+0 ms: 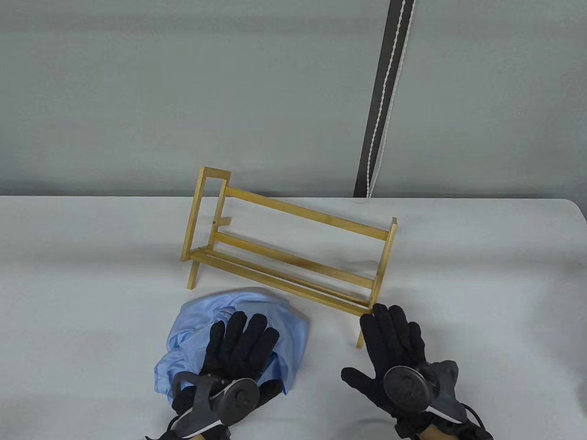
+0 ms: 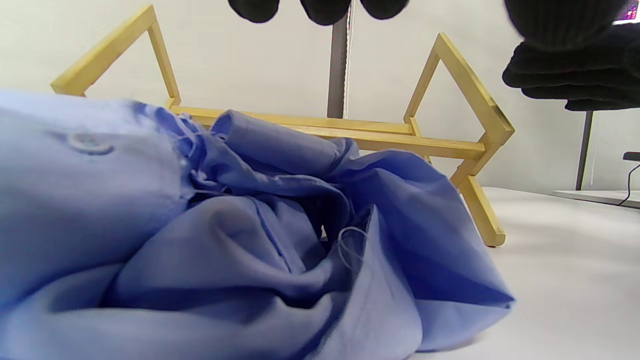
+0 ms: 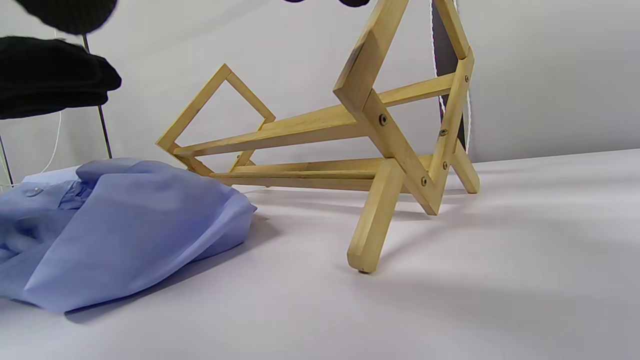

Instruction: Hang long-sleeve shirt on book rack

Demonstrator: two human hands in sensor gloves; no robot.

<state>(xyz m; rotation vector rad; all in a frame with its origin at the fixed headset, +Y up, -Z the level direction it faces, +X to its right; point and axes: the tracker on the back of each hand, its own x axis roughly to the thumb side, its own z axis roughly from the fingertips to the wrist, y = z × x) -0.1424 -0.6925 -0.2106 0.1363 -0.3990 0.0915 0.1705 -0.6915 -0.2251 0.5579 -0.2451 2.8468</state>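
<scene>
A crumpled light-blue long-sleeve shirt (image 1: pixel 197 321) lies on the table in front of the left half of the wooden book rack (image 1: pixel 307 214). My left hand (image 1: pixel 240 341) is spread flat over the shirt, and it grips nothing. In the left wrist view its fingertips (image 2: pixel 325 7) hang above the cloth (image 2: pixel 225 240). My right hand (image 1: pixel 394 343) is open and empty, palm down, just in front of the rack's front right leg (image 3: pixel 372 225). The rack stands upright at an angle, with its right end nearer to me.
A white cloth covers the table (image 1: pixel 481 284). A grey wall stands behind it, with a dark strip and a white bead cord (image 1: pixel 383 101) at the right. In the left wrist view a second table edge with a cable (image 2: pixel 620 197) shows at the far right.
</scene>
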